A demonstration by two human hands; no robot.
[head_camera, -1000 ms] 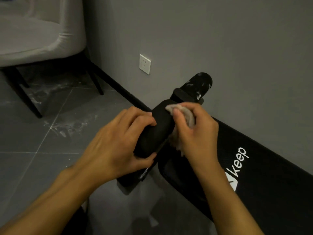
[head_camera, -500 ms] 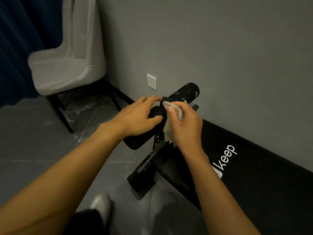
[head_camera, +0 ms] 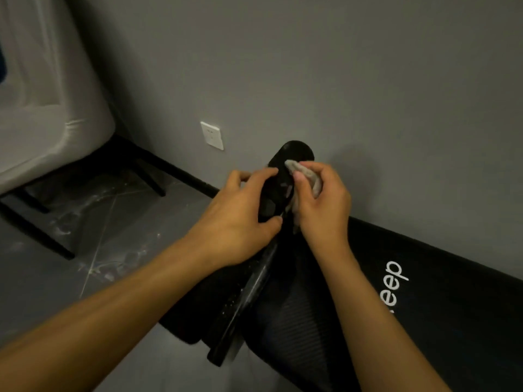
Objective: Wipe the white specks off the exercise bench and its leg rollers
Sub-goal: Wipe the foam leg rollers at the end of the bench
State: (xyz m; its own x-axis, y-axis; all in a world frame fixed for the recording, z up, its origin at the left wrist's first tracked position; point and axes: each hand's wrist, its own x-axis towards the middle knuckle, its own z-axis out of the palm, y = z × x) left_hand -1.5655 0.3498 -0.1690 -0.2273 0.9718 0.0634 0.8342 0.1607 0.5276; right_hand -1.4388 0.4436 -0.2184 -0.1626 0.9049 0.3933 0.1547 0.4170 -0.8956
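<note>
Right hand [head_camera: 322, 205] pinched a pale cloth [head_camera: 308, 176] between thumb and curled fingers and pressed it against the upper leg roller [head_camera: 294, 151], which stood at the end of the exercise bench [head_camera: 438, 301], close to the wall. Left hand [head_camera: 240, 222] was wrapped round the same roller from the opposite side, fingers over the top and thumb below, steadying it. By judgement, the task was partly complete. The roller's far end appeared dark and free of marks, while a few pale spots showed on its face just beside the cloth. White specks were plainly present on the upright bar [head_camera: 249, 298] below the hands. The lower roller [head_camera: 195, 315] was too dim to assess. No specks could be made out on the bench surface near the logo. The bar, and probably the lower roller, were left to wipe.
</note>
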